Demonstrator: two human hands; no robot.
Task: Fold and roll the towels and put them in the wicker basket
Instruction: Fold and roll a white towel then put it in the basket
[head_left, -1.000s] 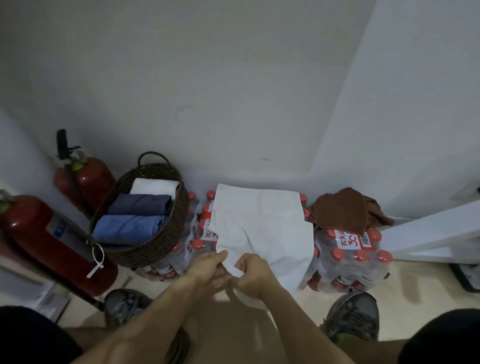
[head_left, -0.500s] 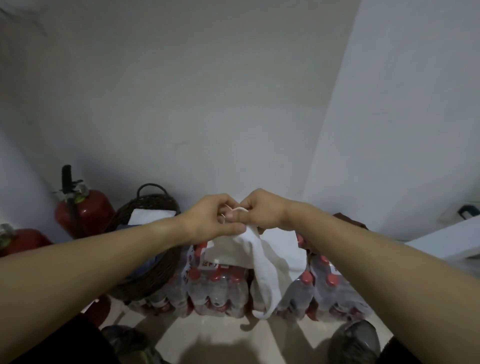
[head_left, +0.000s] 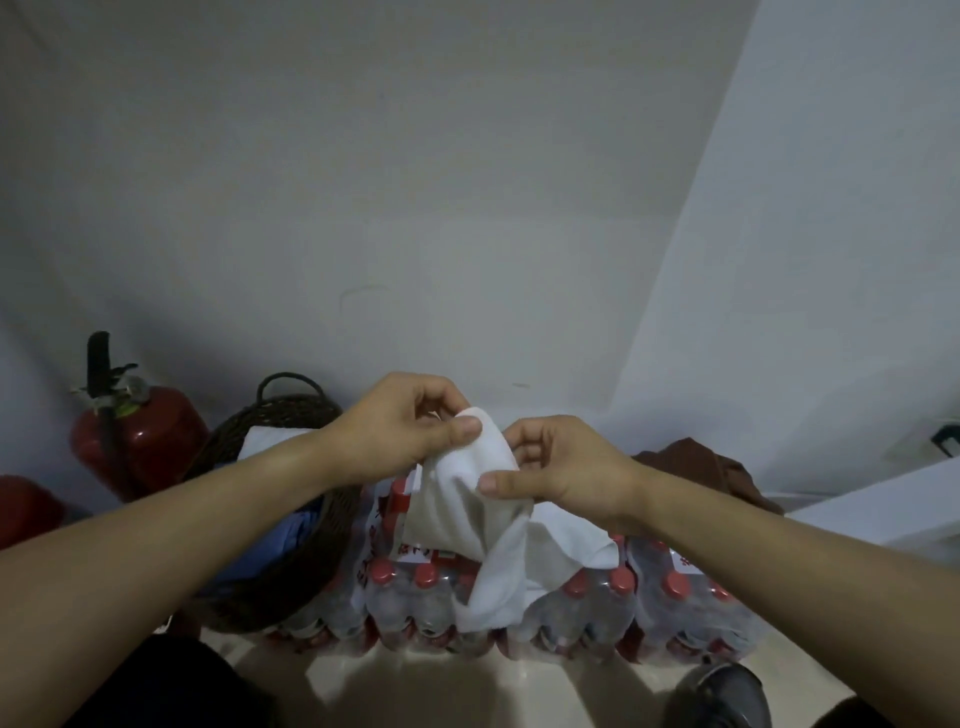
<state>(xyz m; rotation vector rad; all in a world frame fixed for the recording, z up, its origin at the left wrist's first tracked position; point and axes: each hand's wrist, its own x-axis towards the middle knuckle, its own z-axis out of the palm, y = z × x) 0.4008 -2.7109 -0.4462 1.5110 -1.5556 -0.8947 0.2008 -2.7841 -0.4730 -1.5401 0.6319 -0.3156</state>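
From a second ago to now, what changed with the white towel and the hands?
Both hands, left hand and right hand, lifted the white towel off the water bottle packs; it now hangs from their pinch, and the hands have drawn slightly apart. The wicker basket, brown towel and fire extinguisher stayed put.

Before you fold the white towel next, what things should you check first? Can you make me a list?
1. Left hand has a grip on the white towel: ok, thumb and fingers pinch its top edge.
2. Right hand has a grip too: ok, it pinches the towel just beside the left.
3. Towel hangs flat and spread out: not ok, it is bunched and twisted below the hands.
4. Towel's lower end is off the bottle packs: not ok, it drapes over them.
5. Room left in the wicker basket: cannot tell, the left arm hides most of it.
6. Brown towel waiting its turn: ok, it lies at the right.
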